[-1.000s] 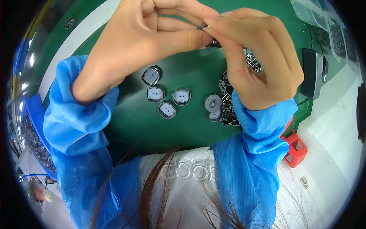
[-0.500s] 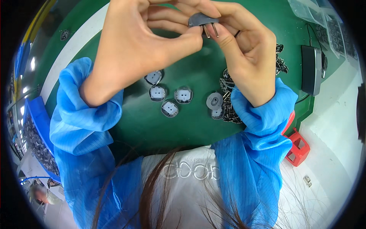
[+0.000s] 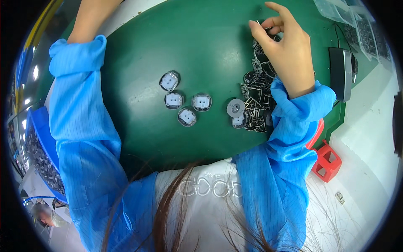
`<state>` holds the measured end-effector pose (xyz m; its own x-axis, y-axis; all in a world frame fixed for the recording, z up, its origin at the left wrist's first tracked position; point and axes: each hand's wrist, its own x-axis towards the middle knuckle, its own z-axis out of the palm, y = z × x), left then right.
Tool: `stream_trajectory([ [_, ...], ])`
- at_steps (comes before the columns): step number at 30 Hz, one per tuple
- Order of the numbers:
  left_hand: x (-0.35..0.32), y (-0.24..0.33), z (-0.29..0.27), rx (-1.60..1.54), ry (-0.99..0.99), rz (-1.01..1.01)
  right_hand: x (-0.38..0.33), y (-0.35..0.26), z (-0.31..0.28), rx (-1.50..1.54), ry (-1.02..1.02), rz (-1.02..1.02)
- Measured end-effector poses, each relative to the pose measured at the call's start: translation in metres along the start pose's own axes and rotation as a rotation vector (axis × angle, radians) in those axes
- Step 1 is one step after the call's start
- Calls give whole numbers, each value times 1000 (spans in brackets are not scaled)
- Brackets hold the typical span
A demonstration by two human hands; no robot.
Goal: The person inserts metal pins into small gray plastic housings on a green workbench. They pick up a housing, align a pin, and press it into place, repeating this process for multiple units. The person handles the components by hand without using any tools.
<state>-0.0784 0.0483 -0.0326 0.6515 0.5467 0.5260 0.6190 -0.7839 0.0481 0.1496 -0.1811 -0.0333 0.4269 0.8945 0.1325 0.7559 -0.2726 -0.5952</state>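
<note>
Right hand (image 3: 285,50) pinching thin metal pin (image 3: 258,22) – heap of dark flat metal frames (image 3: 256,94) lying directly beneath; left hand out of view.

Bright, even overhead light fills the scene, and the green mat (image 3: 201,50) carries a soft pale sheen near its middle. Shadows are faint and short beneath the small round parts (image 3: 184,103). The blue sleeves (image 3: 84,126) show glossy highlights along their folds. Fisheye distortion bends straight edges toward the rim, with black vignetted corners. The centre is sharp; the margins smear slightly.
</note>
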Motion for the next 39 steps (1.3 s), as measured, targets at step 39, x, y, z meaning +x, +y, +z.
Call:
stream_trajectory([
  [39, -19, 96, -35, -1335, -664, -234, -7, -22, 12, 563, 127, -333],
])
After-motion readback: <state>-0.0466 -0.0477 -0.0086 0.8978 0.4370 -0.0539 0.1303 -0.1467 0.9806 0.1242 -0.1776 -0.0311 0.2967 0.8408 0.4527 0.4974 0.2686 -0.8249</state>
